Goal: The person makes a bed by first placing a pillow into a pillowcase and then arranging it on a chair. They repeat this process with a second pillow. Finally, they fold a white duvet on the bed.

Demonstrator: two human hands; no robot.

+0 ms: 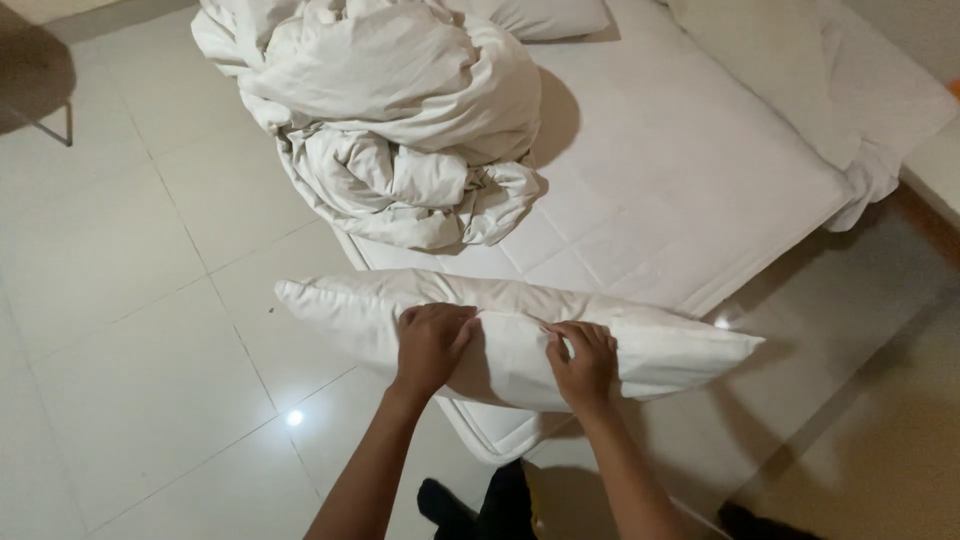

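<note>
— White pillow [520,335] is across the mattress [690,170] corner; I have my left hand [432,345] and right hand [583,362] pinching its top edge, fingers curled shut on fabric.

— Step?

— Holding it, I judge; next needs an even grip. No labels or packages visible; crumpled duvet [400,120] behind.

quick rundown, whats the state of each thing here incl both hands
pillow: held up lengthwise over the mattress corner, gripped along its top edge
left hand: closed on the pillow
right hand: closed on the pillow
duvet: crumpled in a heap at the mattress edge
mattress: bare, quilted top showing
second pillow: lying flat behind the heap
sheet: bunched at the far side, hanging over
</note>
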